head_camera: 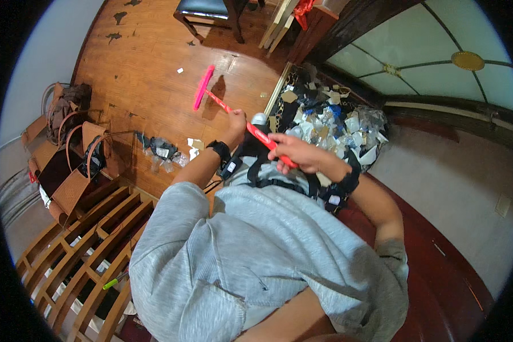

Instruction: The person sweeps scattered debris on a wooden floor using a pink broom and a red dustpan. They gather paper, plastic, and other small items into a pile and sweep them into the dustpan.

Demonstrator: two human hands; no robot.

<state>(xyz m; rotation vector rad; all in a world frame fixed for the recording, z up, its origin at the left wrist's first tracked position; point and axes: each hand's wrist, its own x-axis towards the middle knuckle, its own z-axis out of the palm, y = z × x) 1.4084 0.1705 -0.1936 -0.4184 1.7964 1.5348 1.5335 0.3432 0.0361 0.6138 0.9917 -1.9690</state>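
Observation:
A broom with a red handle [260, 135] and a bright pink head [203, 87] extends forward from my body. My left hand [238, 122] wraps around the handle's middle. Further back, my right hand [298, 153] grips it close to its end, with some fingers partly loosened. The pink head is over the wooden floor [154, 81]; whether it touches the boards I cannot tell. Ahead and left of it lies a small white scrap [180, 70]. To the right is a heap of mixed litter [329, 124], with plastic wrappers and paper pieces.
Plastic and paper scraps [166, 150] lie left of my feet. A chair with a bag [70, 107] stands at the left, above a slatted wooden frame [89, 256]. A dark chair [205, 13] is at the top. A glass-panelled door [414, 55] borders the heap.

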